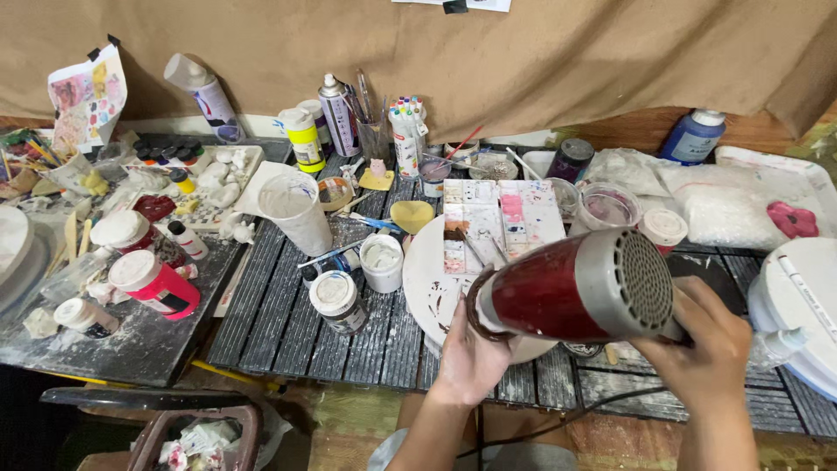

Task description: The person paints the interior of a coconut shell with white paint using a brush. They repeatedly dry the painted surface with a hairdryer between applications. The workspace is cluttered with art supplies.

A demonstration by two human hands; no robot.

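My right hand (711, 344) grips the handle of a red and grey hair dryer (575, 288), held sideways with its nozzle pointing left and its grille facing me. My left hand (471, 353) sits under the nozzle at the near rim of a round white turntable (429, 279); whether it holds something small is hidden by the dryer. A stained paint palette (501, 218) lies on the far part of the turntable.
Jars and pots of paint (338, 301) stand to the left, with a pink bottle (157, 283), spray cans (338, 109) and a cup of markers (406, 131) behind. A blue bottle (693, 135), plastic bags and a white round lid (798, 305) sit right. A bin (205, 436) is below left.
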